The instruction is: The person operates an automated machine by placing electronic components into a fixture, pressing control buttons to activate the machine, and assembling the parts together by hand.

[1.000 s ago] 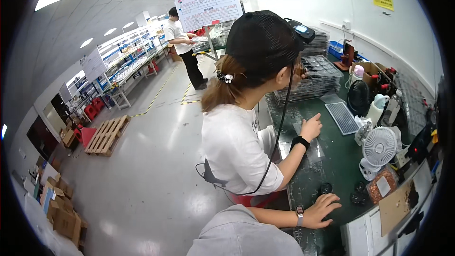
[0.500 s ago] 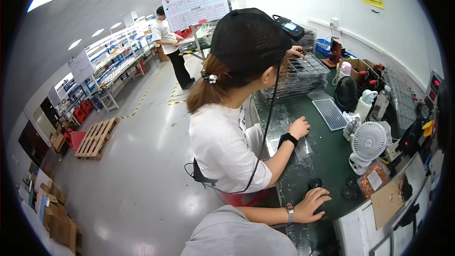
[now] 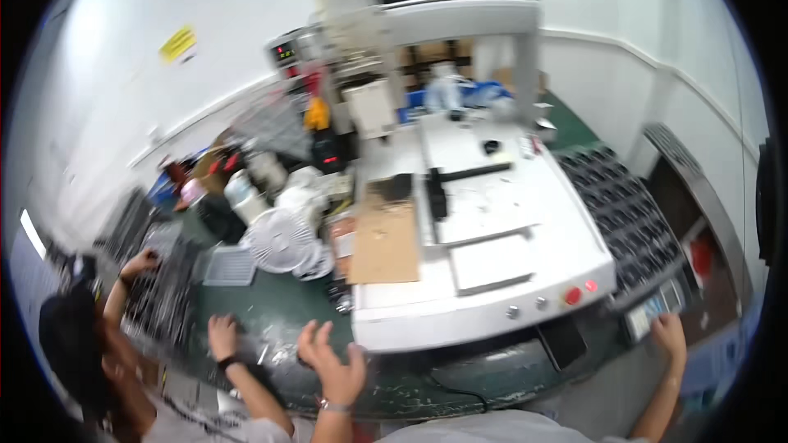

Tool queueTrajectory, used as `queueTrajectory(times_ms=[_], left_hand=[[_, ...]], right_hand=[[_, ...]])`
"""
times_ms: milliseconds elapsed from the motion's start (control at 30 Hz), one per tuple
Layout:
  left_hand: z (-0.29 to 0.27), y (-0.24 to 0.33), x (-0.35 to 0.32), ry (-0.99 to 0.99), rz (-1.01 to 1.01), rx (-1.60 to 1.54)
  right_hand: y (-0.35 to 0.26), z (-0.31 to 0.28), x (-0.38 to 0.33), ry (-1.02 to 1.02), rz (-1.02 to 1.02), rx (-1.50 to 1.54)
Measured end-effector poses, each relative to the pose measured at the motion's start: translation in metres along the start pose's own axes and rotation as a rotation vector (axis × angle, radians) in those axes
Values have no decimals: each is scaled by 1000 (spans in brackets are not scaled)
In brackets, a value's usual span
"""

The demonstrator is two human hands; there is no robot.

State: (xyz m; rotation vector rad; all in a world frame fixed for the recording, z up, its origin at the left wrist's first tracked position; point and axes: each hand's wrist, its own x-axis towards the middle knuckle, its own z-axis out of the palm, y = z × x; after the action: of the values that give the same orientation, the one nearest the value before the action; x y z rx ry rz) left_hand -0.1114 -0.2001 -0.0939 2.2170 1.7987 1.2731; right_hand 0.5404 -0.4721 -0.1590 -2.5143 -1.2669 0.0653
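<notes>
While the left hand (image 3: 335, 369) hovers over the near edge of the worktop (image 3: 271, 312), fingers spread and nothing visible in its grasp, the right hand (image 3: 669, 332) is far off to the right, at a low box with a pale blue top (image 3: 652, 305); blur hides whether it grips or merely touches.

Hands: wide apart.
Box: in front of the black pocketed tray (image 3: 616, 213), right of the white machine (image 3: 460, 312).

Hazards, as judged:
Red button (image 3: 572, 295), machine front: could be pressed by a forearm sweeping across.
Pocketed tray: could be knocked askew, were the box shoved back against it.
Dark cable (image 3: 455, 390), near the worktop's front: could snag a wrist drawn along that edge.
Co-worker's hand (image 3: 222, 336), near the left hand: could be bumped, both sharing one stretch of surface.

Differences from half a second ago:
View: swung right; machine now central, whiteboard gone from sight.
Left hand: formerly palm down beside black round parts, now with fingers lifted and splayed.
Right hand: formerly out of view, now visible.
Co-worker: now toward the left rim, one arm reaching to the stacked trays (image 3: 160, 279) as before
</notes>
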Motion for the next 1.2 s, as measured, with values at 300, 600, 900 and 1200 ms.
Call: queueTrajectory(times_ms=[300,600,900,1200], left_hand=[[37,79,57,-81,349,-66],[46,78,65,-172,325,116],[46,80,70,-199,288,55],[46,75,69,-175,329,92]], right_hand=[[-135,-57,15,144,-80,205],[-181,-26,68,8,-349,-146],[-153,-76,125,-330,-209,-59],[-137,-66,122,-355,-128,30]])
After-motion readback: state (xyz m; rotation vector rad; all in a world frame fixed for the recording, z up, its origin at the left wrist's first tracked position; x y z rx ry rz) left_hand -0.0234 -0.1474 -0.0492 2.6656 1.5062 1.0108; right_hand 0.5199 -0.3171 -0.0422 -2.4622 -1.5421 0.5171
